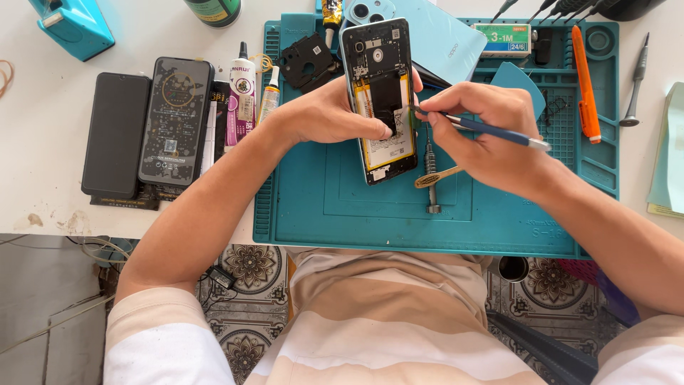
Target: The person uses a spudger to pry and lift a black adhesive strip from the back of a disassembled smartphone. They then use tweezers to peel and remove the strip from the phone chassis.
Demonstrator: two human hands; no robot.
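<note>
My left hand [335,110] holds an opened smartphone [379,78] with its back cover off, battery and circuit board showing, tilted above the teal work mat [320,199]. The thumb presses on the phone's middle. My right hand [484,132] grips a thin blue-handled tool [491,132], its tip touching the phone's right side by the battery. A screwdriver [430,175] and a tan pry tool [436,177] lie on the mat just below the phone.
A light blue phone back cover [442,39] lies at the mat's top. Two dark phones [146,125], glue tubes [242,93], an orange tool [586,82] and a screwdriver [634,85] lie around. A teal box [71,25] sits top left.
</note>
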